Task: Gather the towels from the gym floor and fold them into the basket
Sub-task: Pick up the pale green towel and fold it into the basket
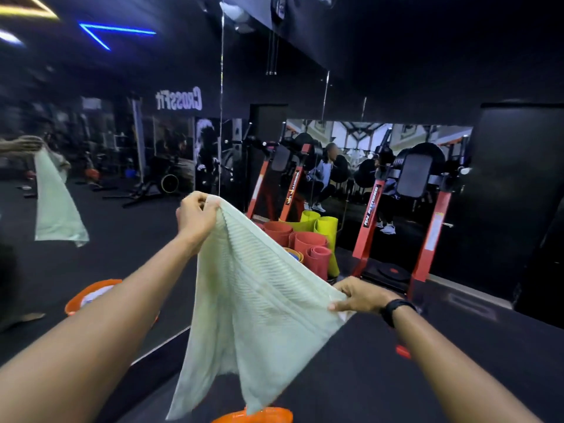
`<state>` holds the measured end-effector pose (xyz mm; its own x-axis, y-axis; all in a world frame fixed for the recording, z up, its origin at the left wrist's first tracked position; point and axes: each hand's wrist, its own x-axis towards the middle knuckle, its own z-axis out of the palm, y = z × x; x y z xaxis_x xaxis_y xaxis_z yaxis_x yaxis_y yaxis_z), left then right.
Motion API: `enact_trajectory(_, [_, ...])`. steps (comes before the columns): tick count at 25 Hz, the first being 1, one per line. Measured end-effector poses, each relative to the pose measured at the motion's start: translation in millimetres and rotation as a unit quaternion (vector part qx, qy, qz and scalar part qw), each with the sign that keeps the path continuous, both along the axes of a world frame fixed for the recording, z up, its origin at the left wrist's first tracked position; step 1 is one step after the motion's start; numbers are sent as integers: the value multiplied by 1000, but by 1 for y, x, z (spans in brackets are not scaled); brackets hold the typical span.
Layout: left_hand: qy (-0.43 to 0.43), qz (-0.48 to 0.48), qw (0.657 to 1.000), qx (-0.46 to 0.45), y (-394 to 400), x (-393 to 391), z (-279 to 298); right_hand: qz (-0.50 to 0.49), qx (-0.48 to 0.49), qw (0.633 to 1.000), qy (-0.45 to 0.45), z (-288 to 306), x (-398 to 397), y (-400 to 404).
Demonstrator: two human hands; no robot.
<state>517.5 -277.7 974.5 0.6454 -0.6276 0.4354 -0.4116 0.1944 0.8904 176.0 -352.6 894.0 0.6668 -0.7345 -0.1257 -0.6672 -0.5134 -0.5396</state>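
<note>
A pale green ribbed towel (253, 303) hangs in the air in front of me. My left hand (195, 215) pinches its upper corner, held high. Lower and to the right, my right hand (357, 294), with a black band on the wrist, grips another corner. The towel's loose end drapes down to the rim of an orange basket (259, 416) at the bottom edge. The basket's inside is hidden by the frame edge.
A wall mirror on the left reflects the towel and the basket (91, 296). Rolled red and yellow mats (308, 242) stand ahead by the wall. A red-framed gym machine (427, 227) stands at the right. A person crouches in the far mirror. The floor is dark.
</note>
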Motion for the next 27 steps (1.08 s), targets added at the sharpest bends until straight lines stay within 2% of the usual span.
enact_trajectory(2, [12,42,999,3,-7,2,-5,-31,-46,998,-33,1,-8,-25])
enact_trajectory(5, [9,100,995,26,-16,4,-18,-132,-137,979,-68,-6,-7,-47])
enact_trajectory(10, [-3,54,992,111,-38,8,-41,-249,-118,944,-183,-11,22,-76])
enact_trajectory(12, [35,-16,990,135,-50,-1,-49,-269,-36,932,-242,-5,51,-83])
enact_trajectory(14, [54,-94,982,152,-66,-18,-55,-235,78,925,-287,4,87,-88])
enact_trajectory(16, [51,-143,976,156,-84,-36,-58,-216,107,925,-293,15,120,-95])
enact_trajectory(18, [9,-165,976,141,-101,-47,-59,-210,142,916,-311,30,149,-102])
enact_trajectory(20, [-80,-153,977,124,-113,-50,-62,-238,191,890,-338,39,167,-112])
enact_trajectory(21, [-101,-147,977,113,-119,-47,-63,-248,203,883,-343,40,173,-121])
enact_trajectory(25, [-102,-180,976,64,-132,-36,-75,-239,177,912,-283,40,187,-141])
enact_trajectory(27, [-102,-203,972,53,-138,-35,-81,-232,176,913,-285,40,187,-147])
